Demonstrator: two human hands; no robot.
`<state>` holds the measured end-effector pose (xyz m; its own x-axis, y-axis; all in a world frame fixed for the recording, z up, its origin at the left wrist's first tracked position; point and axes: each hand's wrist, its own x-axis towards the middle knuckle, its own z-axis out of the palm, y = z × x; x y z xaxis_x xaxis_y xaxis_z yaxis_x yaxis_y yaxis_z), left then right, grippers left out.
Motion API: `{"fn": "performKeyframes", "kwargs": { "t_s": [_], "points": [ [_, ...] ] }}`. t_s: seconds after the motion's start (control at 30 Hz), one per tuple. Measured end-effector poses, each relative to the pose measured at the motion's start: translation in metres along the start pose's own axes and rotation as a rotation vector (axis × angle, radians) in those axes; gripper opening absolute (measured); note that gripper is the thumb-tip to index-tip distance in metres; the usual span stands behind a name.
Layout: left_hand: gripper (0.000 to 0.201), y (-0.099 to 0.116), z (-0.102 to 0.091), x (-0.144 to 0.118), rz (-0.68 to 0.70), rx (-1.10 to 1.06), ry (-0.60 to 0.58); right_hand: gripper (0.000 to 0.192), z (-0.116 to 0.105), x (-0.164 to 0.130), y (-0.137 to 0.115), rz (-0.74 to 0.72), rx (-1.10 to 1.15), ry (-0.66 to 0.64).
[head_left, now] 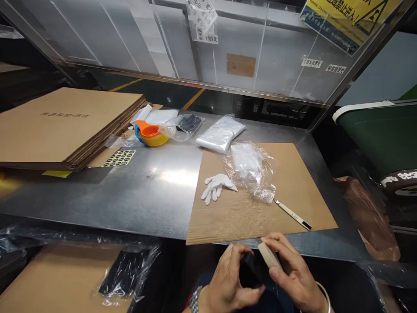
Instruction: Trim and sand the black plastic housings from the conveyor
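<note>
Below the table's front edge, my left hand [224, 278] is curled around a dark, black object [249, 271] whose kind I cannot make out. Close beside it, my right hand [295, 274] pinches a thin beige block [269, 255] with rounded edges between thumb and fingers. Just beyond the hands lies a cardboard sheet [228, 221] on the metal table. On that sheet are a white glove [217, 187], a crumpled clear plastic bag [249, 163] with white contents, and a slim pale-handled tool [293, 214] marked A26.
A tall stack of flat cardboard [65, 126] covers the table's left end. Orange and yellow cups [151, 134], a sticker sheet [120, 158] and a silvery packet [220, 132] lie behind. A bagged black item [124, 271] rests on cardboard at lower left. A clear partition [241, 43] stands behind.
</note>
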<state>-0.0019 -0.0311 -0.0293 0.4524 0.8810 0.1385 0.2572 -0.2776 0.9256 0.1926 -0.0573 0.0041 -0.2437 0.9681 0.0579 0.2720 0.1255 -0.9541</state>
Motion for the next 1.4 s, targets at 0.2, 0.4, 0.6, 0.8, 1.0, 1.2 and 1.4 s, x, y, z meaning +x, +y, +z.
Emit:
{"fn": "performKeyframes", "kwargs": {
  "t_s": [0.2,0.4,0.6,0.8,1.0,1.2,1.4],
  "points": [
    [0.06,0.002,-0.009,-0.003,-0.028,-0.248,-0.126,0.047,0.001,0.0,-0.012,-0.091,-0.073,-0.028],
    [0.049,0.001,-0.002,-0.009,-0.052,-0.202,-0.152,0.057,0.008,0.001,-0.029,-0.245,-0.224,-0.138],
    [0.041,0.007,0.0,-0.005,0.01,-0.119,-0.157,0.059,0.004,0.007,-0.032,-0.27,-0.362,-0.185],
    [0.03,0.008,-0.003,-0.003,0.032,-0.15,-0.177,0.058,0.005,0.01,-0.038,-0.28,-0.364,-0.213],
    [0.029,0.011,-0.004,-0.001,-0.009,-0.232,-0.155,0.057,0.004,0.013,-0.036,-0.254,-0.332,-0.231],
    [0.03,0.01,-0.002,0.002,-0.1,-0.349,-0.151,0.045,0.01,0.016,-0.007,-0.101,-0.114,-0.074],
    [0.066,0.004,0.007,0.011,-0.259,-0.849,-0.136,0.043,0.029,0.014,0.0,0.017,0.087,0.095]
  ]
}}
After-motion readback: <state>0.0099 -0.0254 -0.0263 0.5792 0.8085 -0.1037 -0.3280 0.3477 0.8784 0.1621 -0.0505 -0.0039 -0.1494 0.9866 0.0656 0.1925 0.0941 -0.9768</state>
